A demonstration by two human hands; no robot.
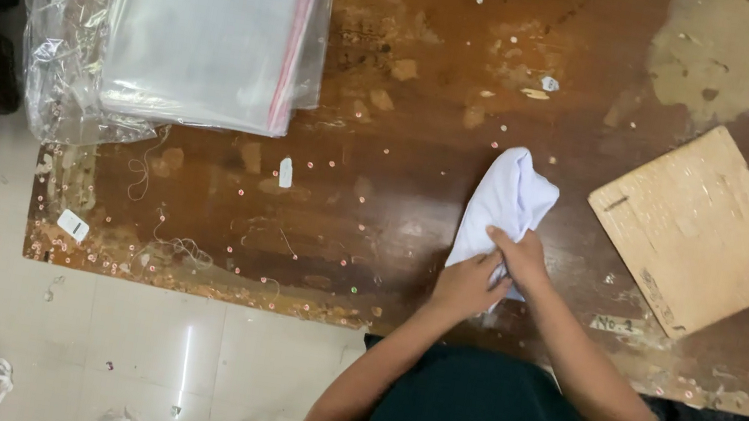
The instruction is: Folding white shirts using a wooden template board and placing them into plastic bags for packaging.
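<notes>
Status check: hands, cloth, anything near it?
Left hand and right hand both gripping white cloth. Cloth bunched on wooden table. Square board lies apart, right.

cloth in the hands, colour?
White cloth, clearest in the head view.

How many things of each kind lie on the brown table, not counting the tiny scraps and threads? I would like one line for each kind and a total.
White cloth, held by left hand and right hand: 1
Stack of clear plastic bags: 1
Crumpled clear bag: 1
Square board: 1
Small white tags: 2
Total: 6
</notes>
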